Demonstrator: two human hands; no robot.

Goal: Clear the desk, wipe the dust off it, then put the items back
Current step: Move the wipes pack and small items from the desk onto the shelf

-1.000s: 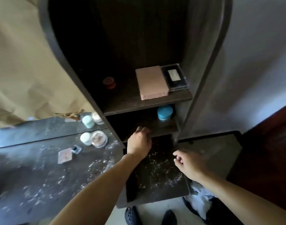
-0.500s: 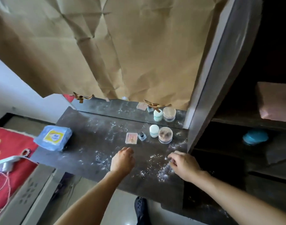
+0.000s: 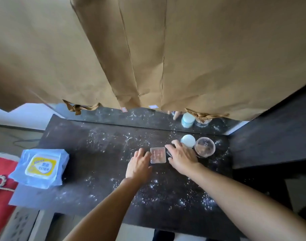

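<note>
A: Getting anywhere with clearing?
B: Only starting. Touching square compact (image 3: 158, 155) with near-straight fingers of left hand (image 3: 139, 164); resting right hand (image 3: 181, 156), fingers spread, gripping nothing, white jar (image 3: 188, 140) just beyond. Leaving dusty desk (image 3: 96, 153) unwiped.

Outstretched left hand (image 3: 139, 164) flat, right hand (image 3: 181, 157) spread

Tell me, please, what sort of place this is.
Probably a dressing table in a home. A white-lidded jar, a clear round jar and a square compact sit on the dusty desk; behind it a mirror, mostly covered by brown paper, reflects the jars.
</note>
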